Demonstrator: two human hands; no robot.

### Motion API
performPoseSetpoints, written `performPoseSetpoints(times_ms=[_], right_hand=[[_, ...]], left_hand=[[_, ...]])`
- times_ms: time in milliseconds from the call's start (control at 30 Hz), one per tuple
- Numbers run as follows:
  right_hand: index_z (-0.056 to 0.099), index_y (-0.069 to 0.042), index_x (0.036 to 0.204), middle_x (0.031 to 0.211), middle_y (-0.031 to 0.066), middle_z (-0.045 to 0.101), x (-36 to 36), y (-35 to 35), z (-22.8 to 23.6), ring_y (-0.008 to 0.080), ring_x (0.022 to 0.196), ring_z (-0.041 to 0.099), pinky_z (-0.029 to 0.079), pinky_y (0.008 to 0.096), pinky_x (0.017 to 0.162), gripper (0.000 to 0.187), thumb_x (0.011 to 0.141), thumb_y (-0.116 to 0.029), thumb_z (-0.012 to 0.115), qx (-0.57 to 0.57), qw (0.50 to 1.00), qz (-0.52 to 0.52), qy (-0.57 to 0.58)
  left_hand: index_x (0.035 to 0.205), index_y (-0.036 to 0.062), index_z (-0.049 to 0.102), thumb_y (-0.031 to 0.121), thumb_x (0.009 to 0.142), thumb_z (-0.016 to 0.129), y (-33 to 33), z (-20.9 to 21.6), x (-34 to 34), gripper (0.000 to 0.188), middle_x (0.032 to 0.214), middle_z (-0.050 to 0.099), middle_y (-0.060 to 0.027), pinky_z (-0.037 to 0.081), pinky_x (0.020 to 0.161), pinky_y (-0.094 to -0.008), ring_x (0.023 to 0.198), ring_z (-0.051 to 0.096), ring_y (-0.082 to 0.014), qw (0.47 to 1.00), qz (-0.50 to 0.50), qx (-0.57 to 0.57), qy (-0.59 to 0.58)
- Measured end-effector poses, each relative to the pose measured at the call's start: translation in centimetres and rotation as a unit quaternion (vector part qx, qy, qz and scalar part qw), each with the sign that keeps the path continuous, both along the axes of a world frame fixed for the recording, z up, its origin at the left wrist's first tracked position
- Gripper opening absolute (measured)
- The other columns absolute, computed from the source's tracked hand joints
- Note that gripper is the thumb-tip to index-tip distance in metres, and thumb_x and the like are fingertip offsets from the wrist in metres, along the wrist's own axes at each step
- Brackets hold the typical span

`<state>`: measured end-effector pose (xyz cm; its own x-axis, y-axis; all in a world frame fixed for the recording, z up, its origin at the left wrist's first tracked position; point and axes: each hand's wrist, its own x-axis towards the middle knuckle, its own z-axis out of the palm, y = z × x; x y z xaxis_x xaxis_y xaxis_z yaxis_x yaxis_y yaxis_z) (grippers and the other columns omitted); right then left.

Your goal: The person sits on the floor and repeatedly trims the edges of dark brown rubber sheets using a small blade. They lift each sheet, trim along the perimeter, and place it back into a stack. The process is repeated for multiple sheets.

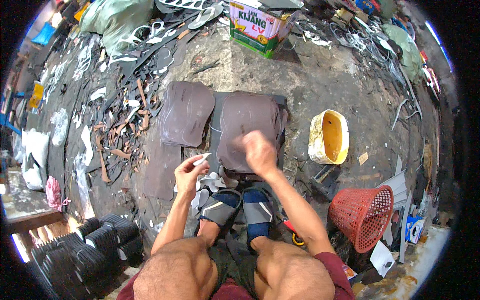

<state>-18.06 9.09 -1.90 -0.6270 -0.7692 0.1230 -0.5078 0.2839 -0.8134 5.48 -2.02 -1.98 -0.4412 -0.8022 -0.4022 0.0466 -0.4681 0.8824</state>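
Observation:
My left hand (187, 176) pinches a small pointed white piece (202, 159), thin like cut sheet foam. My right hand (259, 154) is closed with its fingers curled, over the near part of a stack of brown sole-shaped sheets (250, 112); motion blurs its fingertips, and what they grip cannot be made out. That stack lies on a dark flat board (215, 107). Left of it lies a second stack of brown sheets (186, 112), with pale curved outlines on top. Several loose white and grey pieces (214, 181) lie between my left hand and my sandalled feet.
A yellow-white tub (314, 137) with amber contents stands to the right. Nearer is a tilted red perforated basket (345, 212). A square tin (255, 30) stands at the far side. Brown and black offcuts (131, 125) litter the left floor. Dark soles (87, 250) fill the lower left.

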Motion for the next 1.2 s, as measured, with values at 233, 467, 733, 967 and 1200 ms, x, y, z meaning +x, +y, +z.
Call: performPoseSetpoints(times_ms=[233, 467, 733, 967, 1200], right_hand=[[0.07, -0.007, 0.107, 0.091, 0.0093, 0.076, -7.2, 0.7, 17.0, 0.0289, 0.067, 0.069, 0.055, 0.0428, 0.065, 0.01, 0.102, -0.013, 0.065, -0.163, 0.944, -0.033, 0.284], [0.07, -0.007, 0.106, 0.088, 0.0118, 0.074, -1.0, 5.1, 7.5, 0.0319, 0.074, 0.07, 0.055, 0.0452, 0.071, 0.011, 0.102, -0.014, 0.062, -0.005, 0.975, -0.075, 0.211], [0.072, -0.003, 0.114, 0.106, 0.0106, 0.076, -7.9, 4.1, 22.6, 0.0231, 0.089, 0.072, 0.056, 0.0365, 0.082, 0.016, 0.101, -0.008, 0.065, -0.251, 0.885, -0.155, 0.36], [0.069, -0.009, 0.132, 0.118, 0.0141, 0.075, 4.4, 6.8, 7.6, 0.0297, 0.099, 0.074, 0.057, 0.0392, 0.08, 0.04, 0.097, -0.028, 0.072, 0.074, 0.97, 0.169, 0.156], [0.071, -0.001, 0.126, 0.12, 0.0087, 0.075, 2.4, 8.3, 24.4, 0.0271, 0.107, 0.07, 0.055, 0.0392, 0.089, 0.033, 0.096, -0.013, 0.064, -0.25, 0.87, 0.401, -0.137]], left_hand=[[0.121, -0.0034, 0.07, -0.002, 0.089, 0.08, 0.9, 1.5, -0.7, 0.034, 0.098, 0.077, -0.013, 0.06, 0.076, -0.0288, 0.083, 0.074, -0.0168, 0.999, -0.027, 0.025, 0.031], [0.101, 0.0048, 0.066, -0.004, 0.091, 0.072, 2.0, -1.0, -2.0, 0.015, 0.09, 0.073, -0.008, 0.06, 0.07, -0.0277, 0.077, 0.072, -0.0155, 0.993, 0.07, 0.082, 0.055], [0.102, 0.0049, 0.065, 0.002, 0.092, 0.076, 2.6, 0.4, -2.8, 0.015, 0.091, 0.071, -0.0051, 0.063, 0.074, -0.0314, 0.082, 0.072, -0.0158, 0.995, 0.01, 0.083, 0.046], [0.098, 0.0053, 0.053, 0.0, 0.096, 0.072, 4.8, 1.8, -2.8, 0.02, 0.112, 0.071, -0.0081, 0.059, 0.076, -0.0303, 0.089, 0.068, -0.0134, 0.988, -0.09, -0.127, 0.005], [0.099, 0.0043, 0.062, -0.003, 0.089, 0.079, 4.1, 2.6, -3.1, 0.022, 0.089, 0.071, -0.0047, 0.054, 0.068, -0.0279, 0.073, 0.068, -0.0136, 0.994, -0.101, -0.029, -0.003]])
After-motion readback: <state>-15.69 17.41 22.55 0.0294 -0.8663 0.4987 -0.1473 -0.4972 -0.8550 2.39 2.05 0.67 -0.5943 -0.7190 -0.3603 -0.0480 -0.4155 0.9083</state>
